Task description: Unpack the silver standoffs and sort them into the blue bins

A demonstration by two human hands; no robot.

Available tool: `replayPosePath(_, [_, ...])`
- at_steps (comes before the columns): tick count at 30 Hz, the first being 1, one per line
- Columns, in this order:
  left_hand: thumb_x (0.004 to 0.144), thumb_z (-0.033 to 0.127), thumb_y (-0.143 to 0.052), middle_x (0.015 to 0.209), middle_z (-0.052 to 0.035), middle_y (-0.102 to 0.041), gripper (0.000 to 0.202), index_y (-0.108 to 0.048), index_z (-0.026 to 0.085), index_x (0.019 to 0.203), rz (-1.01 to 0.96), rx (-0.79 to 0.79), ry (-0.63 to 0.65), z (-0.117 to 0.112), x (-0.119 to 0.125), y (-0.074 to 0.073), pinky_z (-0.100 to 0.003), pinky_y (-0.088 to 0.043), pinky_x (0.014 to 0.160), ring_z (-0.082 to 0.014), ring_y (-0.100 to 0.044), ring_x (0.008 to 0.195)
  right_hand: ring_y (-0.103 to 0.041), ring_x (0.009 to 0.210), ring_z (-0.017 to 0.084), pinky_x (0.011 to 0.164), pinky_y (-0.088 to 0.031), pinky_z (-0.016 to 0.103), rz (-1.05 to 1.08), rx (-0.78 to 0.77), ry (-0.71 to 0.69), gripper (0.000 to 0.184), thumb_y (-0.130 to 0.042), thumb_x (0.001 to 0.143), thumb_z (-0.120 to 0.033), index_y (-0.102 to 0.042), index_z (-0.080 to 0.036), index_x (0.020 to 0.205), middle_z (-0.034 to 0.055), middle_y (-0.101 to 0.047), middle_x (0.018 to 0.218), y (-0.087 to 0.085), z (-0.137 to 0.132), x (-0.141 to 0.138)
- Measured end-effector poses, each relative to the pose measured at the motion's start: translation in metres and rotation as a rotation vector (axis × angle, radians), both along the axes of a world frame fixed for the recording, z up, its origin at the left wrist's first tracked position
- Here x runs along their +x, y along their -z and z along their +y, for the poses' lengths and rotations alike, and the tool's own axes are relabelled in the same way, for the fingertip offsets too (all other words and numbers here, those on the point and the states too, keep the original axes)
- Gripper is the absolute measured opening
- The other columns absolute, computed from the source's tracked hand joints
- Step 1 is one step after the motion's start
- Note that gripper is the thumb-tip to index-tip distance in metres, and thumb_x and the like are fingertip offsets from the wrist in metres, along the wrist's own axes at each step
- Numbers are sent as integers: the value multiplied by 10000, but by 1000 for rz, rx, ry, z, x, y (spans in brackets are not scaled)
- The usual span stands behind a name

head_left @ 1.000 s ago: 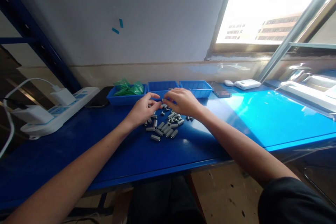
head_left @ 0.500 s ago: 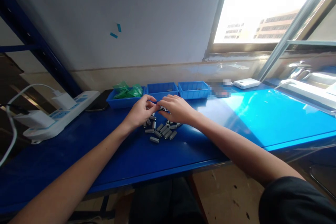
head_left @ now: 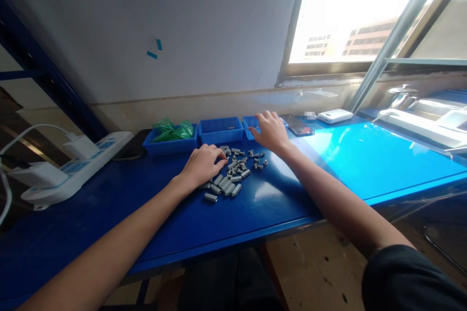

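My left hand [head_left: 205,165] is low over the blue tabletop at the left side of a pile of metal parts. Its fingers are curled with the thumb near them, and what they hold, if anything, is hidden. Grey hex standoffs [head_left: 228,187] lie to its right and in front. Short screws [head_left: 239,167] are mixed in among them, with more screws [head_left: 259,166] scattered to the right. My right hand [head_left: 271,131] is above the right blue bin [head_left: 249,124], fingers and thumb apart, nothing visible between them. It covers much of that bin.
Beside it stand a middle blue bin [head_left: 221,136] with a small part inside and a left blue bin [head_left: 171,146] holding green plastic bags [head_left: 173,130]. A power strip [head_left: 80,167] and a dark phone [head_left: 133,146] are at left. A white device [head_left: 334,116] sits at back right.
My hands were together above the pile and have parted. The right hand moved right and back to the right bin; the left moved slightly down. The view shifted a little.
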State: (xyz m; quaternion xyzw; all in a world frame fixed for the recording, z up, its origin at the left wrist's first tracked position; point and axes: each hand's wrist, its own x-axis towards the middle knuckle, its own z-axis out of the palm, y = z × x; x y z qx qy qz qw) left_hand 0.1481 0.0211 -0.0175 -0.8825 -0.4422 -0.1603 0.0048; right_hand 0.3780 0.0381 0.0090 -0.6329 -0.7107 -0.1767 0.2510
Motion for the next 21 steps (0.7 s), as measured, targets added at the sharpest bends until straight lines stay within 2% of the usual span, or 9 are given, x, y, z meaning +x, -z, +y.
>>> replayPosePath(4, [851, 325, -487, 937, -83, -684, 208, -648, 200, 812, 55, 57, -36, -2, -5, -1, -371, -425, 781, -278, -562, 971, -529, 1036, 277, 834, -410, 373, -106, -184, -386, 286, -540, 891, -335, -628, -181, 1114, 106, -640, 1049, 10, -16, -40])
replayPosePath(6, [856, 319, -471, 927, -78, -689, 208, -643, 204, 834, 25, 50, -73, -3, -10, -1, -371, -422, 770, -276, -565, 953, -541, 1012, 272, 806, -413, 361, -177, -239, -490, 240, -550, 876, -300, -651, -186, 1062, 98, -633, 1032, 15, -22, -58])
replayPosePath(11, [848, 305, -477, 938, -57, -698, 210, -641, 218, 945, -89, -10, -120, 1, -18, 1, -360, -426, 754, -261, -575, 923, -567, 919, 238, 779, -416, 331, -209, -275, -484, 208, -486, 886, -185, -679, -146, 954, 117, -605, 1005, 23, -20, -69])
replayPosePath(15, [856, 347, -479, 935, -51, -699, 229, -648, 222, 947, -103, -1, -95, 9, -16, 3, -351, -431, 762, -254, -580, 931, -569, 897, 243, 787, -425, 325, -178, -322, -474, 174, -599, 842, -226, -708, -139, 945, 129, -596, 981, 22, -16, -64])
replayPosePath(17, [862, 353, -470, 933, -51, -699, 235, -651, 221, 934, -115, 19, -75, 15, -15, 3, -354, -436, 780, -251, -581, 933, -564, 882, 236, 803, -421, 320, -180, -355, -513, 125, -621, 812, -168, -721, -133, 881, 126, -599, 928, 19, -16, -62])
replayPosePath(19, [866, 344, -462, 937, -52, -696, 234, -651, 218, 920, -131, 33, -37, 20, -13, 2, -359, -441, 808, -248, -577, 940, -549, 901, 230, 837, -411, 315, -168, -332, -580, 131, -590, 810, -103, -717, -131, 817, 115, -600, 888, 15, -16, -60])
replayPosePath(21, [873, 333, -451, 955, -56, -690, 238, -649, 211, 922, -142, 40, 18, 25, -10, 2, -365, -442, 845, -245, -570, 957, -534, 916, 223, 864, -400, 315, -118, -247, -607, 170, -544, 841, -94, -709, -130, 820, 106, -600, 884, 9, -17, -55])
